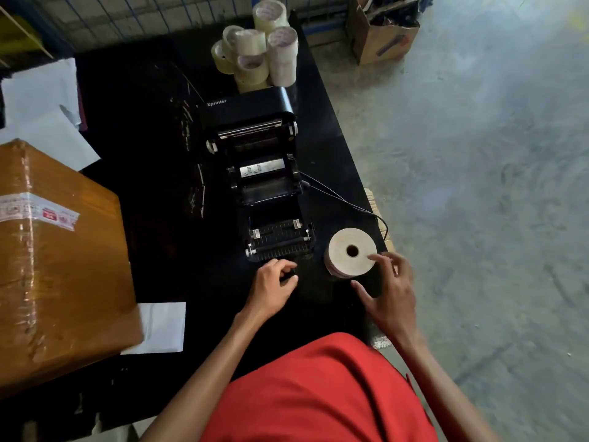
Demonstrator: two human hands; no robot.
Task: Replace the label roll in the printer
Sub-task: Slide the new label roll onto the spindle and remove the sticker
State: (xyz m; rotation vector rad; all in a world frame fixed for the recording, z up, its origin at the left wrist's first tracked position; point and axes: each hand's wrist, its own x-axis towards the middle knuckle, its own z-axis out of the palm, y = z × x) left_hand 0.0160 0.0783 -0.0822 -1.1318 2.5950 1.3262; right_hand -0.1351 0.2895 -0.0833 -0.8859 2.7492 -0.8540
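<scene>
Open printer (267, 173), label roll (350, 252) beside it, right hand (390, 288) touching roll

Glossy black plastic printer (264, 173); matt paper label roll (350, 252).

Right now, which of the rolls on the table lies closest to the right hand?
The white label roll, lying flat beside the open printer; the right hand is touching its edge. The clear tape rolls are stacked at the table's far end.

The taped carton (60, 260) runs off the left edge; the far box (385, 30) is cut off, its contents unclear.
</scene>
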